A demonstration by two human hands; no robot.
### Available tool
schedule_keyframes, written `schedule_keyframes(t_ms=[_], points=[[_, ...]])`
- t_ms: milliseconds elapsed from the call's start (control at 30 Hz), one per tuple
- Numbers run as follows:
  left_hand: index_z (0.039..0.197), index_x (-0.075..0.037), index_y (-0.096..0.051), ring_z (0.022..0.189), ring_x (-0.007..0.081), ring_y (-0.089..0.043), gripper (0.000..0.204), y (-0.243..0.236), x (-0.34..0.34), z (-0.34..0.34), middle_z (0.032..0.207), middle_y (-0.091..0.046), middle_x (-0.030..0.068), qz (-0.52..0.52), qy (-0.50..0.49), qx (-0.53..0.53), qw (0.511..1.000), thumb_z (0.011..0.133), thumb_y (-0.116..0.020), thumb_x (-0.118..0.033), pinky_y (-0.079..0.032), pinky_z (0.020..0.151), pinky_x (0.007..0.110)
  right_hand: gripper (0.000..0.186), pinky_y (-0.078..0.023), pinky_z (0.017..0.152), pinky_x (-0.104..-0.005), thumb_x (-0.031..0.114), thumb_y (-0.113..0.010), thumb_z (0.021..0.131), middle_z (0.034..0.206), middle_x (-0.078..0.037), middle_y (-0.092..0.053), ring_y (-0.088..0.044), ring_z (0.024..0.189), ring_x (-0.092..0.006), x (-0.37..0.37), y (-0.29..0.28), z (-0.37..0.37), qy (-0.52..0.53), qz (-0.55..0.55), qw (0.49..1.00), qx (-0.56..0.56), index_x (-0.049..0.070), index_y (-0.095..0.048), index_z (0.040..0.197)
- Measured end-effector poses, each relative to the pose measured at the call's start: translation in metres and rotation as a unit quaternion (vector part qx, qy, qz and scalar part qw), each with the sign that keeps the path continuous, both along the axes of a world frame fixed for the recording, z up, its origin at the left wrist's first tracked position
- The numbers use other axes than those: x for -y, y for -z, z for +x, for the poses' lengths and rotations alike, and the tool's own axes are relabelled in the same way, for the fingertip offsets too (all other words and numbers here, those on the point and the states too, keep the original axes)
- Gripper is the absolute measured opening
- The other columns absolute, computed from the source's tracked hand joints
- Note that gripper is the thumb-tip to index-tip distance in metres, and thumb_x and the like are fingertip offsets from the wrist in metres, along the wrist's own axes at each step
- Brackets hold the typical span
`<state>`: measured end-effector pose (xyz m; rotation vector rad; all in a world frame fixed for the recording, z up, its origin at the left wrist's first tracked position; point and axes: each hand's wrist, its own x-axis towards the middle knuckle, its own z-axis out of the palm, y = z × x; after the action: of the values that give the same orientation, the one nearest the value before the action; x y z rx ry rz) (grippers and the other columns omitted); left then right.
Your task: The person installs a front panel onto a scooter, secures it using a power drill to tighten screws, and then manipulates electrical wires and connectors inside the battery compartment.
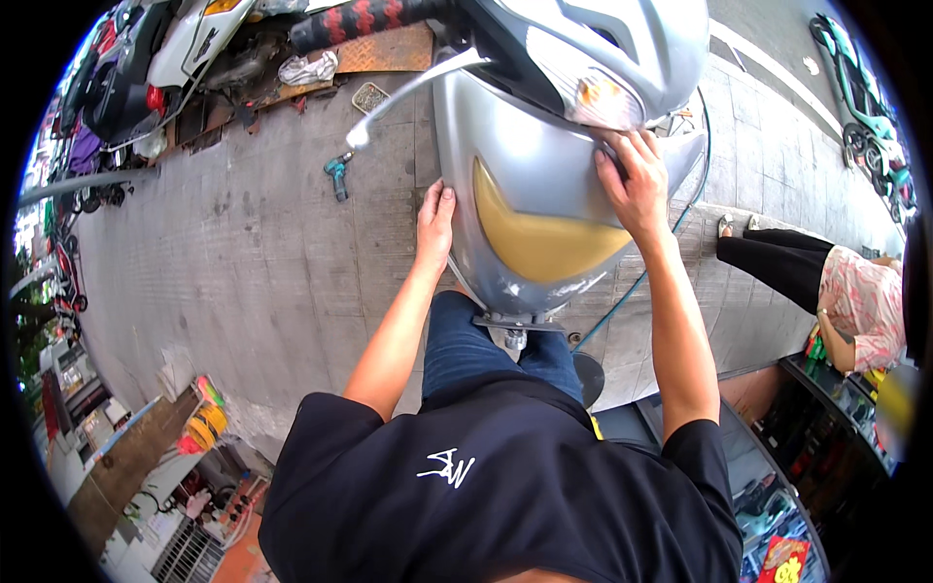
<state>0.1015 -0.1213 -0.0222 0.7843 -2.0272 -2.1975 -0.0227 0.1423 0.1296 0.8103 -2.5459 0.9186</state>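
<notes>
A silver scooter's front panel [544, 165] with a gold insert [544, 238] faces me, its lower end scuffed white. My left hand [435, 222] is closed on the panel's left edge, fingers partly hidden by it. At the panel's upper right, my right hand [637, 180] has its fingertips over the top edge, just below the turn signal [607, 97], and its thumb on the silver face. Above stretches a black and red handlebar grip [364, 21] with a silver brake lever [413, 92]. A dark bracket [520, 321] sits below the panel, before my legs.
On the paving to the left lie a teal power drill [337, 175] and a small tray of little parts [369, 97]. A blue-green hose [622, 299] runs along the right. Another person [860, 291] stands at the right by a glass display case [768, 486]. Parked scooters [121, 68] line the far left.
</notes>
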Motion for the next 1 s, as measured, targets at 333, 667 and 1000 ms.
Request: schedule_keyframes(t_ms=[333,667,1000], points=[[0.132,0.002,-0.051,0.126,0.0301,-0.046,0.055,0.029,-0.023,-0.007,0.134,-0.044,0.0189,-0.173,-0.109,0.022,0.979,0.098,-0.053,-0.041,-0.035,0.107,0.037,0.034,-0.041,0.1,-0.0372,0.019,-0.061,0.092,0.125,-0.014,-0.059,-0.053,0.118,-0.0274,-0.089,0.109,0.034,0.234,-0.241,0.918,0.209,0.001,-0.059,0.12],[0.136,0.003,-0.046,0.125,0.0252,-0.046,0.062,0.045,-0.051,0.025,0.135,-0.048,0.0174,-0.057,-0.19,0.036,0.979,0.095,-0.058,-0.042,-0.035,0.105,0.035,0.053,-0.043,0.096,-0.0348,0.038,-0.044,0.102,0.126,-0.019,-0.057,-0.056,0.111,-0.0254,-0.075,0.201,0.09,0.388,-0.405,0.75,0.351,-0.005,-0.047,0.133],[0.138,0.003,-0.041,0.129,0.0275,-0.043,0.07,0.044,-0.05,0.019,0.138,-0.043,0.0191,-0.073,-0.18,0.022,0.981,0.093,-0.061,-0.046,-0.033,0.108,0.037,0.059,-0.039,0.099,-0.0386,0.044,-0.04,0.102,0.125,-0.021,-0.053,-0.052,0.115,-0.0315,-0.076,0.201,0.072,0.392,-0.267,0.806,0.353,-0.007,-0.05,0.131]])
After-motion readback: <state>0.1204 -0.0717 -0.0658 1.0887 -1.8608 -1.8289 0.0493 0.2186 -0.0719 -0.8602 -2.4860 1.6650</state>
